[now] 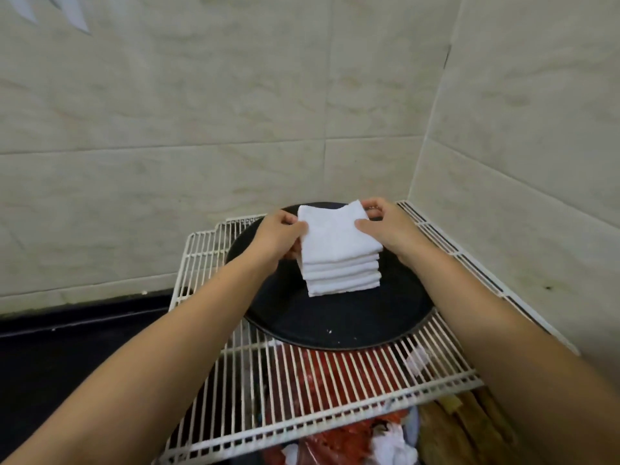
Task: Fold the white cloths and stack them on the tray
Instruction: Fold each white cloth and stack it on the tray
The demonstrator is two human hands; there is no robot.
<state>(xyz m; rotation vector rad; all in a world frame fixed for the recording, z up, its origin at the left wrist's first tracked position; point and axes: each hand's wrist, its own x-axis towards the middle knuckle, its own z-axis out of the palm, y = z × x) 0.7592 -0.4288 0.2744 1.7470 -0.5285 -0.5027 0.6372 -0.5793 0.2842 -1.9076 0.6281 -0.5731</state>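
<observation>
A stack of several folded white cloths stands in the middle of a round black tray. My left hand grips the left side of the stack, thumb on the top cloth and fingers tucked under its edge. My right hand holds the right side, thumb pressed on the top cloth and fingers curled round the far right corner. The top cloth's far edge is slightly lifted and uneven.
The tray sits on a white wire rack in a corner of beige tiled walls. Under the rack lie red and white items and wooden pieces. A dark counter runs along the left.
</observation>
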